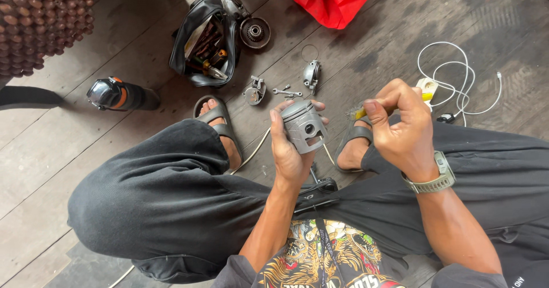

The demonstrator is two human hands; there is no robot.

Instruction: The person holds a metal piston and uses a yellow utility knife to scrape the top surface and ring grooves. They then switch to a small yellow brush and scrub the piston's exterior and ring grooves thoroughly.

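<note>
**Piston held between the knees, brush alongside**

Above the grey wooden plank floor [114, 151], the left hand [289, 151] wraps its fingers around a grey metal cylindrical piston [305, 126], crown tilted up and away. Just right of the piston, the right hand [403, 128] pinches a small yellow-handled brush [360, 113], bristles pointing toward it. Beyond the piston lies an open black tool pouch [206, 42].

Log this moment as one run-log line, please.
left hand: holds grey piston | right hand: grips yellow-handled brush beside it | floor: open tool bag, small metal parts
</note>
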